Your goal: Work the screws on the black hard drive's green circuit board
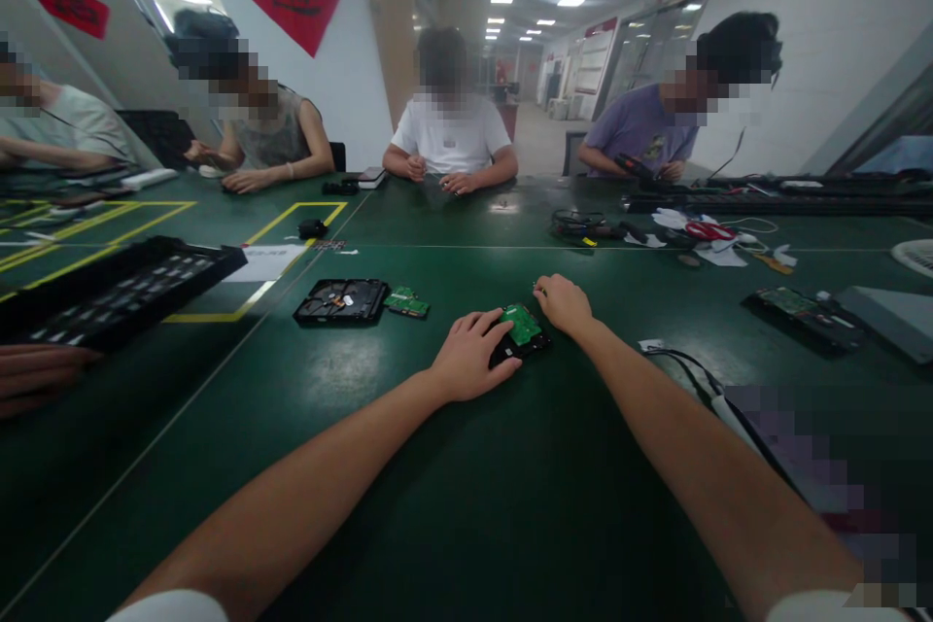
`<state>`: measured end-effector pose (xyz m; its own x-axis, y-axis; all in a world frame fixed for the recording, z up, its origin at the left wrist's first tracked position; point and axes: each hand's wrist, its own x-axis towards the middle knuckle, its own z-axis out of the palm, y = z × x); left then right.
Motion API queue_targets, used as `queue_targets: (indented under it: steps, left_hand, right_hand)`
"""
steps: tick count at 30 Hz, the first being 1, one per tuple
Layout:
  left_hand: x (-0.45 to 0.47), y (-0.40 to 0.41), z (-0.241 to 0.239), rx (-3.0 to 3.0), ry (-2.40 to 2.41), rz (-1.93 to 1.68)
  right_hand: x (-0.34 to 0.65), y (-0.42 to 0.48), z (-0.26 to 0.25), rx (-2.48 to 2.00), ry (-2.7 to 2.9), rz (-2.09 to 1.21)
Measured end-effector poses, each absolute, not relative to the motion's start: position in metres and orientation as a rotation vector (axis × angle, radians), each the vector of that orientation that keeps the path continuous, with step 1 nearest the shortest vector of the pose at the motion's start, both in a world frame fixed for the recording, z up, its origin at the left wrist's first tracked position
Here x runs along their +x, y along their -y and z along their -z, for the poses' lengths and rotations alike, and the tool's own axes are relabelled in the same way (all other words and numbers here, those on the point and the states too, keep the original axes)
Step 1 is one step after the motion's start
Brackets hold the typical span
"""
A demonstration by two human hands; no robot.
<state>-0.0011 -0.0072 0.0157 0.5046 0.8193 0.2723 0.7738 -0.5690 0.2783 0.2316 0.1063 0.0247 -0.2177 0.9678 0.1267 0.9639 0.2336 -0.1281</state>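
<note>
In front of me a hard drive lies on the green table, its green circuit board facing up. My left hand grips it from the left, fingers over the top and thumb along the near edge. Just beyond its far right corner, my right hand is closed in a pinch near the table surface. Something tiny shows at those fingertips, too small to name. To the left lie a second black drive casing with its inside showing and a loose green circuit board.
A black tray of small parts stands at left, beside another person's hand. At right are another drive with a board, a grey box and cables. Tangled wires lie farther back. Several people sit across the table.
</note>
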Motion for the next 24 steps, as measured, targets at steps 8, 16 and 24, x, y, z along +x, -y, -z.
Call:
queue_targets:
  steps: [8, 16, 24]
  left_hand:
    - [-0.001, 0.006, -0.015, 2.621, -1.391, -0.565]
    - [-0.001, 0.007, -0.016, 2.613, -1.395, -0.549]
    - [-0.001, 0.007, -0.014, 2.619, -1.383, -0.578]
  right_hand:
    - [0.242, -0.127, -0.023, -1.942, 2.243, -0.038]
    - [0.242, -0.129, -0.019, -1.943, 2.231, -0.037]
    - [0.240, -0.134, -0.022, -1.948, 2.205, -0.007]
